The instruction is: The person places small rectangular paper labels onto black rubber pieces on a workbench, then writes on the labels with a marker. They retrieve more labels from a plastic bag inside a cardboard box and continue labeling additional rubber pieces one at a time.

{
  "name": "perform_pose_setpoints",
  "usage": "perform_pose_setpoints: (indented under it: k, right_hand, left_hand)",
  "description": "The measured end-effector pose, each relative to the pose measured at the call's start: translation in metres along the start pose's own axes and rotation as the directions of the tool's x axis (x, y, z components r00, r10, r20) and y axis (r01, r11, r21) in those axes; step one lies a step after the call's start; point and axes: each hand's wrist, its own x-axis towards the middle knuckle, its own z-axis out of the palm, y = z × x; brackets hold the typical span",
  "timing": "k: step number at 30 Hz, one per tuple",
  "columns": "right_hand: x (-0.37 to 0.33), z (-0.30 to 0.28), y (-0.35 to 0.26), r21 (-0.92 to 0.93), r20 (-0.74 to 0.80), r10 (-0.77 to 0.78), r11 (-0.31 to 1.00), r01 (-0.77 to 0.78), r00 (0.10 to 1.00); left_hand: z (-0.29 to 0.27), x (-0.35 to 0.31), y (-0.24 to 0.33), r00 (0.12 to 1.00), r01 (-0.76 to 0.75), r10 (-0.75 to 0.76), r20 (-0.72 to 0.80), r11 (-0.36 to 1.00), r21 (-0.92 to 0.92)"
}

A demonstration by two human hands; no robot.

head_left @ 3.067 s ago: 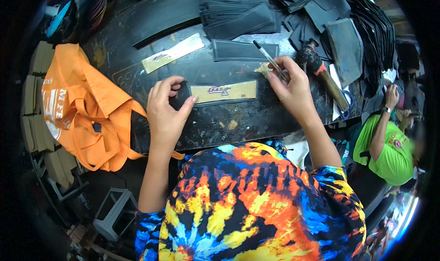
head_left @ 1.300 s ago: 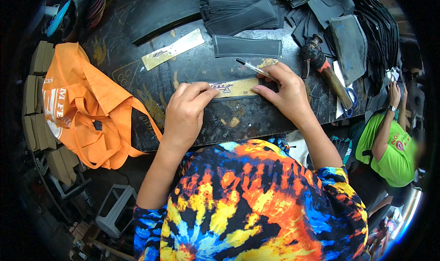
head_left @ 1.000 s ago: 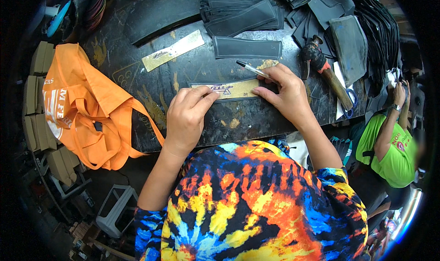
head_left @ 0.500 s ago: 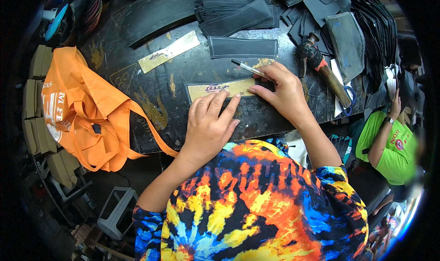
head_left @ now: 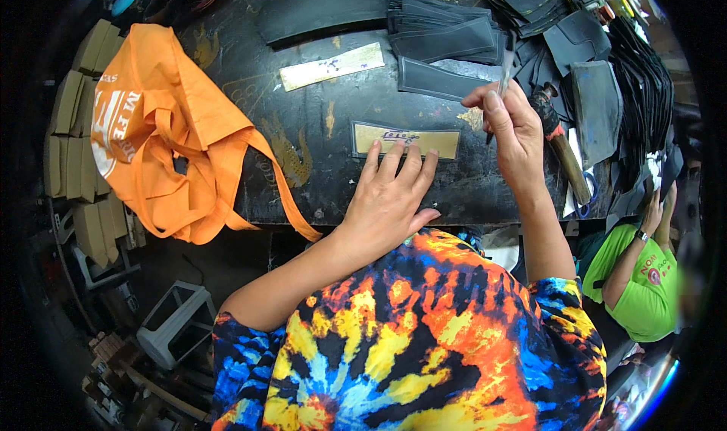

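My left hand (head_left: pixel 391 192) lies flat with fingers spread, its fingertips on the lower edge of a tan card strip (head_left: pixel 439 142) with dark handwriting. That strip rests on a slightly larger black strip (head_left: pixel 357 133), whose border shows round it. To the right, raised above the table, my right hand (head_left: pixel 513 132) is closed round a pen (head_left: pixel 507 62) with a clear barrel, its dark tip pointing down. Further back lie a single black strip with a pale outline (head_left: pixel 432 80) and another marked pale card strip (head_left: pixel 333 66).
Black cut pieces (head_left: pixel 443 34) are piled at the back. A hammer with a wrapped head (head_left: pixel 564 152) lies right, beside blue-handled scissors (head_left: pixel 588 196) and a dark slab (head_left: pixel 596 109). An orange bag (head_left: pixel 178 140) drapes over the left. A person in a green shirt (head_left: pixel 644 280) is at far right.
My right hand has lifted away from the card and turned the pen to point down. My left hand has flattened on the card. The whole view has shifted.
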Motion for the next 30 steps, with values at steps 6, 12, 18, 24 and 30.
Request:
perform_pose_setpoints:
  k: [6,12,18,24,30]
  right_hand:
    - [0.016,0.043,-0.030,0.225,0.270,-0.131,0.972,0.069,0.954]
    - [0.025,0.063,-0.033,0.228,0.385,-0.179,0.969,0.095,0.905]
    - [0.028,0.072,-0.032,0.052,0.485,-0.188,0.981,0.186,0.854]
    - [0.034,0.076,-0.033,-0.038,0.522,-0.164,0.976,0.216,0.837]
    - [0.037,0.083,-0.027,-0.049,0.405,-0.171,0.977,0.208,0.898]
  left_hand:
    - [0.005,0.000,-0.003,0.999,-0.004,0.003,-0.040,1.000,-0.026]
    - [0.010,-0.001,-0.004,0.998,-0.003,0.000,-0.058,0.998,-0.057]
    - [0.014,-0.001,-0.004,0.999,-0.010,0.007,-0.043,0.997,-0.071]
    - [0.012,0.000,-0.004,0.999,-0.012,0.008,-0.048,0.997,-0.079]
    - [0.009,0.000,-0.002,0.998,-0.004,-0.001,-0.063,0.997,-0.078]
